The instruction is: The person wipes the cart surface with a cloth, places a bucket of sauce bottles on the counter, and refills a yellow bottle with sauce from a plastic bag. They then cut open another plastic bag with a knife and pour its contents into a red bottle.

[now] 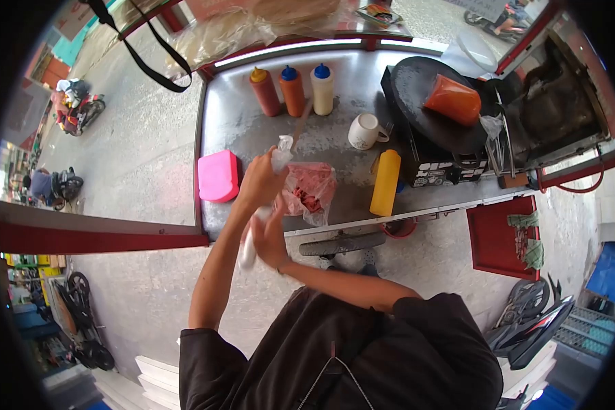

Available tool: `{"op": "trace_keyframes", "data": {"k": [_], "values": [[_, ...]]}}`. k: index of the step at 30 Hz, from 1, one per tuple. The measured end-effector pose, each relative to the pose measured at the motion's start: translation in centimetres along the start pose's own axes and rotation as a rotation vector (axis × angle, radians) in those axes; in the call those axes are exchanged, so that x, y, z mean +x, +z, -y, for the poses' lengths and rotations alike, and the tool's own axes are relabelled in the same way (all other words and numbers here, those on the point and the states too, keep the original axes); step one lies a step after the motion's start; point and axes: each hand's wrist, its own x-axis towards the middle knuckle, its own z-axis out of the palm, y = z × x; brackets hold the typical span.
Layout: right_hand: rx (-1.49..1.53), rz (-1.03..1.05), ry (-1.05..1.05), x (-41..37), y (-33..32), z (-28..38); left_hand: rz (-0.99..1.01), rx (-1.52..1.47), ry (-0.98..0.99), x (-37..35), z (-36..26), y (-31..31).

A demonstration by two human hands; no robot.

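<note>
A thin, clear plastic bag (311, 193), crumpled and filled with red pieces, is set on the near part of the counter (239, 123) – a dull, scuffed metal sheet. Its twisted neck is gripped from above by the closed fingers of the left hand (260, 183). Just nearer, a white, elongated object (247, 251) is clasped by the right hand (270, 238), fingers curled round it; what it is cannot be told.

A pink, rounded box (218, 176) lies left of the bag and a yellow bottle (385, 183) right of it. At the far side three squeeze bottles (292, 92) are lined up, with a white mug (362, 131) nearby. White lettering is printed on a black case (434, 171) at the right – too small to be read.
</note>
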Motion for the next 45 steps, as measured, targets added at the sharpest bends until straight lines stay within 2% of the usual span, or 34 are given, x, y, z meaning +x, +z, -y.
{"op": "trace_keyframes", "data": {"k": [1, 2, 3, 5, 7, 9, 11, 12, 13, 15, 17, 18, 19, 21, 23, 24, 26, 27, 28, 30, 31, 33, 34, 39, 43, 45], "values": [[-0.212, -0.084, -0.194, 2.1, 0.4, -1.2, 0.026, -0.069, -0.045, -0.2, -0.3, -1.0], [-0.321, -0.115, -0.217, 3.4, 1.0, -3.3, 0.030, -0.142, -0.082, -0.6, -1.0, -1.8], [-0.324, -0.105, -0.219, 2.0, 1.4, -2.0, 0.023, -0.146, -0.088, -0.8, -0.9, -2.0], [0.269, 0.140, 0.119, -3.6, 2.1, 0.4, -0.026, -0.098, 0.024, -0.8, -0.4, -2.3], [0.172, 0.152, 0.108, -4.8, 2.2, 0.1, -0.045, -0.110, 0.033, -0.7, 0.6, -2.5], [0.188, 0.058, 0.068, -3.2, 2.2, -0.9, -0.062, -0.130, 0.033, -0.8, 1.9, -2.0], [0.170, 0.056, 0.017, -2.1, 1.8, -1.9, -0.202, -0.121, 0.089, -0.5, 3.5, -1.8], [0.183, 0.088, 0.050, -2.2, 0.8, -1.4, -0.284, -0.223, 0.054, -0.3, 4.7, -1.3], [0.195, 0.117, 0.084, -2.2, -0.5, -1.0, -0.279, -0.231, 0.058, 0.0, 6.2, -1.2], [0.172, 0.115, 0.099, -3.6, -4.4, -0.4, -0.257, -0.392, -0.189, 0.7, 8.7, -1.4], [-0.136, 0.241, 0.117, -4.5, -9.6, 1.8, -0.284, -0.568, -0.350, 0.8, 10.2, -1.1], [-0.250, 0.180, 0.022, -5.0, -12.5, 2.2, -0.255, -0.669, -0.441, 0.9, 11.3, -0.8], [-0.364, 0.116, -0.071, -5.6, -15.4, 2.4, -0.244, -0.681, -0.436, 0.8, 11.4, -0.5], [-0.551, -0.210, -0.224, -7.5, -22.1, 0.9, -0.299, -0.637, -0.366, 0.2, 10.8, 0.5], [-0.425, -0.553, -0.167, -9.8, -27.0, 3.2, -0.391, -0.618, -0.249, 0.0, 11.5, 2.7], [-0.447, -0.596, -0.169, -11.5, -29.3, 3.9, -0.469, -0.565, -0.189, -0.3, 11.5, 3.7], [-0.274, -0.880, -0.093, -14.8, -33.2, 4.4, -0.593, -0.430, -0.125, -1.3, 10.6, 5.5], [-0.278, -0.903, -0.099, -16.2, -34.8, 4.6, -0.641, -0.341, -0.123, -2.1, 10.2, 6.1], [-0.273, -0.920, -0.004, -17.2, -36.3, 4.7, -0.632, -0.348, -0.110, -2.6, 9.9, 7.1], [-0.238, -0.902, 0.127, -17.5, -39.5, 4.3, -0.808, -0.204, -0.117, -3.3, 9.2, 9.5], [-0.233, -0.907, 0.123, -17.3, -41.1, 3.9, -0.807, -0.205, -0.109, -3.7, 8.8, 10.2], [-0.108, -0.834, 0.179, -15.6, -43.6, 3.8, -0.676, -0.042, -0.306, -4.6, 8.1, 11.2], [-0.103, -0.811, 0.171, -14.8, -44.8, 3.5, -0.671, 0.018, -0.248, -4.6, 8.6, 11.8], [-0.002, -0.761, 0.223, -13.0, -49.3, 3.2, -0.660, 0.042, -0.335, -5.4, 8.3, 12.3], [-0.071, -0.608, 0.215, -10.8, -54.0, 3.0, -0.672, 0.084, -0.378, -6.5, 7.1, 13.7], [-0.112, -0.497, 0.175, -7.5, -57.0, 3.0, -0.645, 0.014, -0.389, -7.5, 9.3, 14.3]]}}
